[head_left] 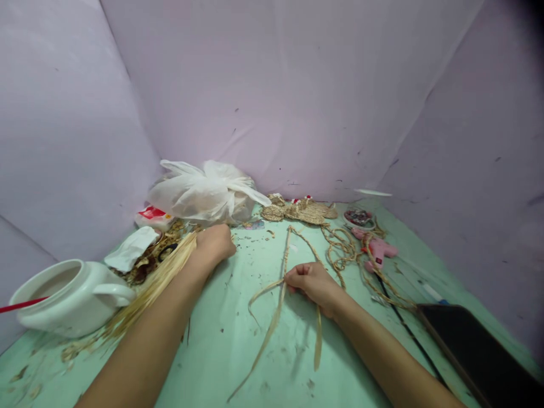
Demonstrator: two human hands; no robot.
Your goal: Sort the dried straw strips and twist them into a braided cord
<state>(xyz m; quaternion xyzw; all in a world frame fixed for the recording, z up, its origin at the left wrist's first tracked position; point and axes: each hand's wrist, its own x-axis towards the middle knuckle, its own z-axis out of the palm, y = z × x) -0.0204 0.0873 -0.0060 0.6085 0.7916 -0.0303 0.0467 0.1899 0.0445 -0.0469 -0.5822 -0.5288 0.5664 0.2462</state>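
Note:
My right hand [312, 286] pinches a thin braid of dried plant fibre [287, 255] between thumb and fingertips. Below the pinch, loose flat strands [272, 331] fan out over the table, and one curls off to the left. The braid runs up from my fingers, bends at a point and comes back down to the right. At the head of a bundle of pale dry fibres [176, 260] is my left hand [216, 243], its fingers curled closed. Its fingertips are turned away, so what they hold is hidden.
To the left stand a white ceramic pot [72, 300] and a crumpled tissue [132, 249]. A white plastic bag [206, 192] lies at the back beside woven straw pieces [300, 212]. On the right are coiled braided cord [340, 249], a pink glue gun [378, 250] and a dark phone [476, 351].

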